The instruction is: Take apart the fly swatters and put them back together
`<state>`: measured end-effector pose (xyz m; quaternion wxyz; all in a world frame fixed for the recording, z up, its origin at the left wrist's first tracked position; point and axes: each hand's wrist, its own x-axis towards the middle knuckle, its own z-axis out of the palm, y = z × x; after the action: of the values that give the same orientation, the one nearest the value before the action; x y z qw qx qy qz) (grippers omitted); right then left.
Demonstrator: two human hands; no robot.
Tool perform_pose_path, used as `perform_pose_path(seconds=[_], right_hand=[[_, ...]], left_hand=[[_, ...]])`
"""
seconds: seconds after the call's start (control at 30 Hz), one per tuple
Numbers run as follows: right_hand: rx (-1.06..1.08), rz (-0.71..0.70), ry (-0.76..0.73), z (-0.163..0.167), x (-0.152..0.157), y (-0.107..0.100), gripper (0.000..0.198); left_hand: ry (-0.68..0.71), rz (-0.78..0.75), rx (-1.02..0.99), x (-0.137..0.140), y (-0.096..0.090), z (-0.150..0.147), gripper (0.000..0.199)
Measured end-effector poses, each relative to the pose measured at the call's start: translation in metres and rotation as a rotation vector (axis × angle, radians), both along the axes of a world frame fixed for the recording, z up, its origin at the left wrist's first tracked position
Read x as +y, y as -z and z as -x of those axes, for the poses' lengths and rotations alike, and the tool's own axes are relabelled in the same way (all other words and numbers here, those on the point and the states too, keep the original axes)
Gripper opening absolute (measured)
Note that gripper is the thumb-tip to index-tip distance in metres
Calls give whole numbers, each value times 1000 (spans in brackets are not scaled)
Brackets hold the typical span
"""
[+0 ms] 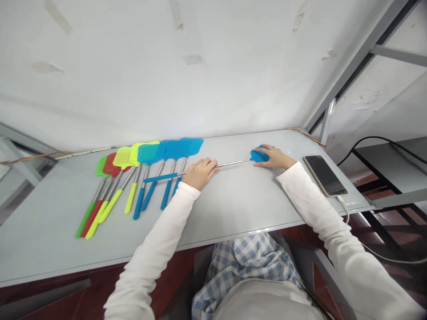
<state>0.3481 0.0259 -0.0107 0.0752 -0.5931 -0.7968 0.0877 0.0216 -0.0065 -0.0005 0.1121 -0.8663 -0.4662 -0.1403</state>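
A blue fly swatter (233, 163) with a thin metal shaft lies crosswise between my hands, its blue handle pointing left. My left hand (200, 173) is closed around the shaft near the handle. At the other end, my right hand (274, 157) grips the blue paddle, covering part of it. Left of my left hand lie several more fly swatters in an overlapping row: blue ones (191, 146), yellow-green ones (122, 156), a red one (110, 165) and a green one (100, 166). The held handle crosses over the blue swatters' shafts.
A phone (325, 175) with a white charging cable (343, 204) lies on the grey table (240, 209) right of my right arm. A white wall (213, 89) rises behind the table. Metal frame bars (353, 66) stand at the right, near a dark shelf (396, 162).
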Motion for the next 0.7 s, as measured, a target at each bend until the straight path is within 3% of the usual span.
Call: perform_pose_path(seconds=[0.1,0.27,0.5,0.7], right_hand=[[12,-22,-33,8,-3,-5,51],[-50,-197,1,29,-13,-11,38],[-160,-283,-132,42,-20,-13,36],[-162,-355,-125,44,-20,-10,36]], left_hand=[[61,6,-5,3,3,-1,34],[52,4,-10,6,9,1,38],[-44,-26,-23,6,6,6,42],[-66,24,-2,4,2,5,43]])
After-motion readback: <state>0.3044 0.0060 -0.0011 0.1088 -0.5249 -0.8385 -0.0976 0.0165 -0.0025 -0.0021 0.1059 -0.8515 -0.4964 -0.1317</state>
